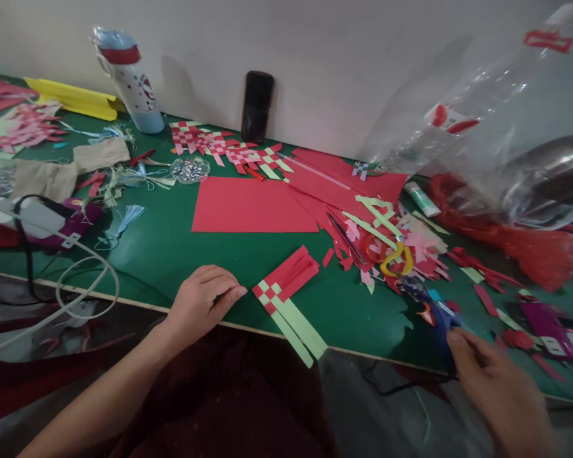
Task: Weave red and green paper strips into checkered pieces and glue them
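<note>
A small woven paper piece (270, 294) in red and pale green lies near the table's front edge. Its red strips (298, 270) point up and right, while the pale green strips (305, 334) reach over the edge. Just left of it rests my left hand (205, 292), fingers curled and thumb drawn in, with nothing visible in it and not touching the paper. At the right, my right hand (496, 381) is closed on a dark blue hot glue gun (442, 318) with an orange trigger. Motion blurs this hand, and part of the tool is hidden.
A red paper sheet (253, 205) lies mid-table, before woven pieces (229, 149) and a phone (258, 105). Yellow-handled scissors (397, 259) rest among paper scraps. A glue stick (421, 199) and plastic bottle (458, 114) stand right; a flask (134, 83) and white cable (93, 280) left.
</note>
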Tool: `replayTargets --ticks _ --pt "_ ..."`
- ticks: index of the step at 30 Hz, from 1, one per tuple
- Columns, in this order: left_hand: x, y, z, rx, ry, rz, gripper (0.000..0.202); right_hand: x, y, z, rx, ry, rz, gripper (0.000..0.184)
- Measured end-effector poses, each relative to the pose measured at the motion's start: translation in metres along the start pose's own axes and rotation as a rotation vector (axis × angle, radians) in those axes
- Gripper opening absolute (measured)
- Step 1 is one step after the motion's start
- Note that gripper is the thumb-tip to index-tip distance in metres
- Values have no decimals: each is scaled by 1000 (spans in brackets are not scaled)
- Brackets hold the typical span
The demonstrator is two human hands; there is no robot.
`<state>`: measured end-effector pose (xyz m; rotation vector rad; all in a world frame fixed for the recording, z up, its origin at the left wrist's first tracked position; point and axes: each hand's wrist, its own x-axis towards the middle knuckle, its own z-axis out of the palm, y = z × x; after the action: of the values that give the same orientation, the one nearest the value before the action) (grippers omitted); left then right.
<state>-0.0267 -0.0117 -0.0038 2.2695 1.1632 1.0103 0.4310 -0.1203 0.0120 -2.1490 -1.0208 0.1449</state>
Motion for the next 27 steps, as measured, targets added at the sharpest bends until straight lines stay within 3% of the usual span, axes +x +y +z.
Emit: replayTargets --ticks 3,5,7,8,12,16,20,27 --pt "2 3 -1 63 -41 52 40 -6 -2 -5 -202 -21 63 8" --pt "2 5 -1 61 -69 93 33 -18 -16 -6 -265 10 21 18" --pt "3 8 -1 48 -90 161 17 -36 -39 0 -291 178 -204 40" --pt "3 9 0 49 -104 198 11 -46 -53 7 -296 172 -298 43" --pt "2 11 6 88 -178 309 18 -81 -108 51 -116 -47 -681 26" --pt "1 9 13 98 -279 360 27 -100 -139 95 15 -367 -960 31" --pt "0 6 15 118 -371 384 39 -104 -150 113 -95 -461 -1077 30" --pt "0 3 18 197 -372 458 44 -100 -151 119 -201 -485 -1126 31"
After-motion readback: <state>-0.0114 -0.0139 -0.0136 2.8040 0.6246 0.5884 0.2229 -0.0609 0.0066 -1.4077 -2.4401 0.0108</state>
